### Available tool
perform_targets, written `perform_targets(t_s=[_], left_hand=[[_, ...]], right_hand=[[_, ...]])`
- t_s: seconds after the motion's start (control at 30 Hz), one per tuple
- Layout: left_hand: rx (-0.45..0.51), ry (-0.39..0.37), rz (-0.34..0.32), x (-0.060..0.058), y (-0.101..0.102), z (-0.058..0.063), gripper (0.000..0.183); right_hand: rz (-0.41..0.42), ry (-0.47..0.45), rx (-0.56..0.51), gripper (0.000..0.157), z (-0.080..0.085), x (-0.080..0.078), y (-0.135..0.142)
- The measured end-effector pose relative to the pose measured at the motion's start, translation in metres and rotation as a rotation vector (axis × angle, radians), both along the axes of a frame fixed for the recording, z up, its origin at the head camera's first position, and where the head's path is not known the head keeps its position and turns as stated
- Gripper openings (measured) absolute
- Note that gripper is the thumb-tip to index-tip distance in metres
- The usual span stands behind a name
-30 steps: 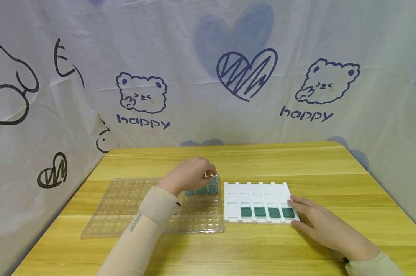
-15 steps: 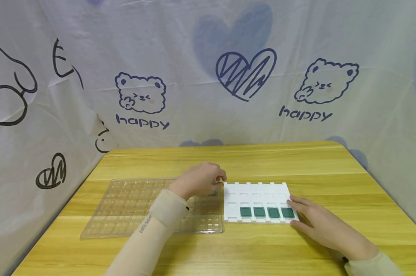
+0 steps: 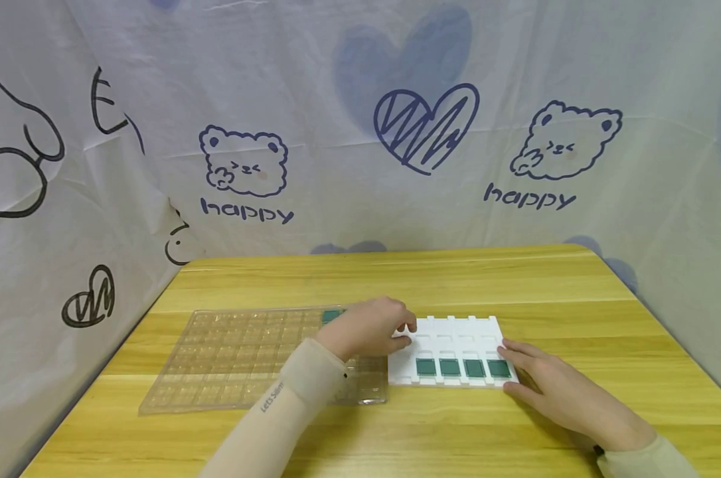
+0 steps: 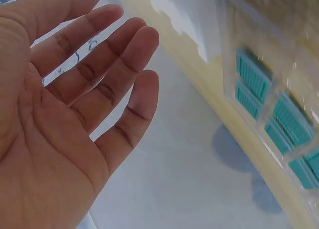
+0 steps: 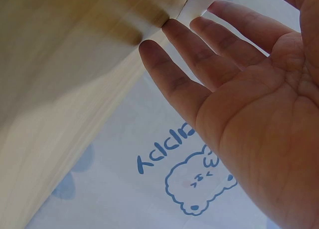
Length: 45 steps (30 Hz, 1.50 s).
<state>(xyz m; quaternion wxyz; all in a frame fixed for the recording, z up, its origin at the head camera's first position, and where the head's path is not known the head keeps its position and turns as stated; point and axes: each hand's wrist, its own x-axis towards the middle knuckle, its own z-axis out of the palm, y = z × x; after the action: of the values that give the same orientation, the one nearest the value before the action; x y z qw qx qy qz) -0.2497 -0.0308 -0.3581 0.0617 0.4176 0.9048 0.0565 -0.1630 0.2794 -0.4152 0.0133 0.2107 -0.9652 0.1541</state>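
Note:
My left hand (image 3: 372, 327) is over the left end of a white slotted tray (image 3: 456, 332), thumb and forefinger bent toward each other. Whether a piece sits between those fingertips is hidden. In the left wrist view that hand (image 4: 84, 99) shows its palm and loosely bent fingers. Green square chips (image 3: 450, 367) fill several front-row slots of the white tray. My right hand (image 3: 566, 392) touches the tray's right edge with nearly straight fingers. To the left lies a clear plastic compartment tray (image 3: 241, 352), partly covered by my left arm; teal chips (image 4: 253, 74) sit inside it.
Both trays lie side by side on a wooden table (image 3: 492, 438). A white cloth (image 3: 330, 172) with bear and heart drawings hangs behind the table and along its sides.
My left hand has moved right and toward me, from the chips in the clear tray to the white tray's left end. My right hand stays at the white tray's edge.

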Motion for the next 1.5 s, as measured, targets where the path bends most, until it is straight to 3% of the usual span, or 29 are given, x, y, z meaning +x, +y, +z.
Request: perform_targets(t_s=[0.33,0.67,0.87,1.13,1.5], left_hand=[[-0.032,0.026,-0.031,0.012,0.014,-0.008,0.020],[-0.054,0.033,-0.065,0.021,0.025,-0.023,0.020],[-0.065,0.048,-0.067,0.026,0.030,-0.024,0.021],[-0.075,0.135,-0.084,0.026,0.031,-0.026,0.022],[-0.076,0.128,-0.033,0.023,0.033,-0.028,0.025]], right_hand=[[-0.007,-0.046,0.008,0.056,0.003,-0.002,0.000],[0.013,-0.057,-0.016,0.054,0.001,-0.002,0.000],[-0.002,-0.082,-0.023,0.054,0.001,-0.003,0.001],[0.003,-0.067,-0.019,0.054,0.002,-0.002,0.001],[-0.004,-0.069,-0.008,0.054,0.002,-0.002,0.001]])
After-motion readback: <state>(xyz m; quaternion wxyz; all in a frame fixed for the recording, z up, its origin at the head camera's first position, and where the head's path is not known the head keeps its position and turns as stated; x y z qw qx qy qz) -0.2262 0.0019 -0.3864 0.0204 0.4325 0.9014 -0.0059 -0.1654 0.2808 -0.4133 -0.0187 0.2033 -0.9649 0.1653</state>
